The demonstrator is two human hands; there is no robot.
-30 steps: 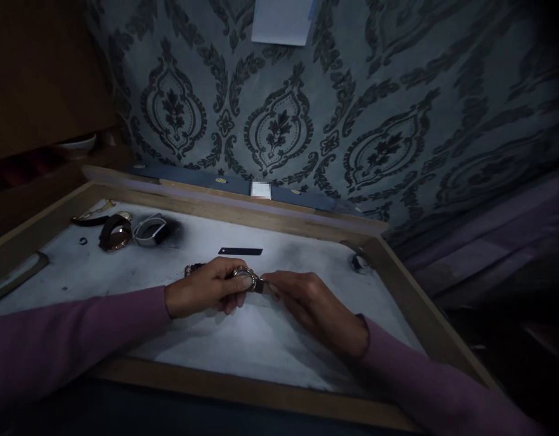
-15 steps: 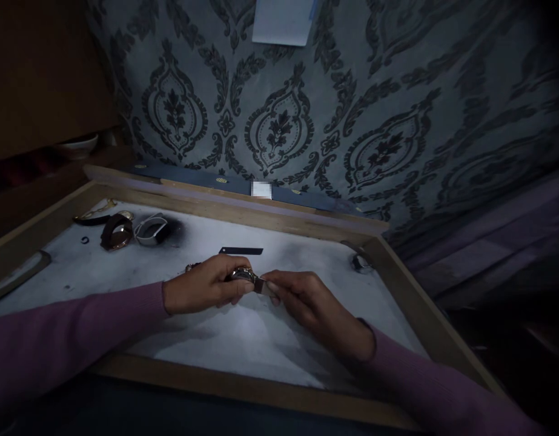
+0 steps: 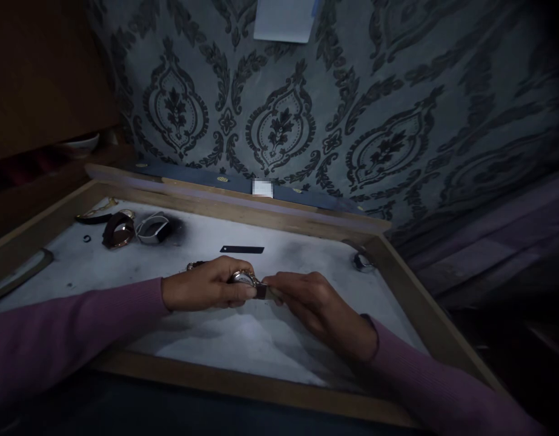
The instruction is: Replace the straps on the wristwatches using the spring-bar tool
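Observation:
In the head view my left hand point(image 3: 211, 284) is closed around a wristwatch point(image 3: 244, 278) with a shiny gold-toned case, its thumb against the case. A short brown strap point(image 3: 260, 292) sticks out from the case towards the right. My right hand point(image 3: 313, 297) pinches at the strap's end, fingers pressed together; a thin shiny edge shows by its fingertips, too small to make out. Just beyond both hands lies a flat dark strip point(image 3: 241, 249), slanted at its ends and with a small hole. Another watch-like piece point(image 3: 194, 265) is partly hidden behind my left hand.
A shallow wooden-framed tray point(image 3: 243, 381) with a whitish base surrounds the hands. At its back left lie a brown-strapped watch point(image 3: 119, 230), a grey-banded watch point(image 3: 152, 230) and a small dark ring point(image 3: 87, 238). Another watch point(image 3: 363, 261) rests by the right wall. Patterned wallpaper rises behind.
The watch has turned slightly in my left hand, so more of its face shows. My right fingers have shifted a little at the strap and look flatter.

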